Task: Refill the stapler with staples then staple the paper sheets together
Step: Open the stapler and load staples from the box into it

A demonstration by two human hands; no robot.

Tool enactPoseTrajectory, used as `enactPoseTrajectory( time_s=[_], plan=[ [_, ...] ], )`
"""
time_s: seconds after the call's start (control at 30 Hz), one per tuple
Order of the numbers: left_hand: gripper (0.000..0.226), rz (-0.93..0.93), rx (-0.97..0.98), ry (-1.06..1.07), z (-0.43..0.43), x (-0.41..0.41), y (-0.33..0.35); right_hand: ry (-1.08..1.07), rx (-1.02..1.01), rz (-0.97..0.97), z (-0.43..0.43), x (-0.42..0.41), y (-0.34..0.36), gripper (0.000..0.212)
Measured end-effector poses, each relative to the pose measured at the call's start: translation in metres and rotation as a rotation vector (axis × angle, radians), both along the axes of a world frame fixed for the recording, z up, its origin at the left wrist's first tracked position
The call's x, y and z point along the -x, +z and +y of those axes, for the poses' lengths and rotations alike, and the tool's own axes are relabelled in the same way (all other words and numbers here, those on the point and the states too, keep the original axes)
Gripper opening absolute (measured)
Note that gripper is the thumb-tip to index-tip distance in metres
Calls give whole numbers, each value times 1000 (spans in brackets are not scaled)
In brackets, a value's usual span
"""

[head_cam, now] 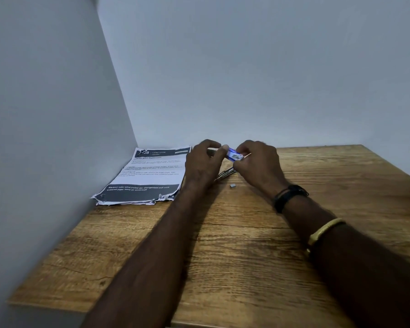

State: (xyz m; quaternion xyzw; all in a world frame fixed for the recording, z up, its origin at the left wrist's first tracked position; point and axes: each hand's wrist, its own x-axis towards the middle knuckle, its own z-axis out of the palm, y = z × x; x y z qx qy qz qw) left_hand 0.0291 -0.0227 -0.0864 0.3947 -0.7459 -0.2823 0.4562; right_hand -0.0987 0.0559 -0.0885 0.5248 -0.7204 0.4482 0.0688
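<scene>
Both hands hold a small blue and white staple box (232,155) above the far part of the wooden table (234,252). My left hand (202,163) pinches its left end and my right hand (258,162) grips its right end. Under the hands lies a metal stapler (225,174), mostly hidden. A small grey strip of staples (232,185) rests on the table just in front of it. A stack of printed paper sheets (147,176) with ragged near edges lies to the left, against the wall.
White walls close the table at the left and the back, meeting in a corner behind the sheets. The table's front edge runs near the bottom left. Bands sit on my right wrist and forearm.
</scene>
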Motion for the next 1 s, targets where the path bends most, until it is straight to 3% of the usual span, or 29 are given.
enactPoseTrajectory(
  time_s=[0.27,0.43,0.83,1.0],
  plan=[
    [36,281,-322,-73,-3,-5,7,144,151,-84,5,-5,4,30],
    [23,324,-376,-92,-7,-6,11,194,206,-142,4,-2,2,31],
    [24,316,-457,-40,-11,-8,8,216,157,-74,5,0,0,30],
    [23,350,-496,-75,-9,-7,7,158,141,-56,4,0,1,15]
  ],
)
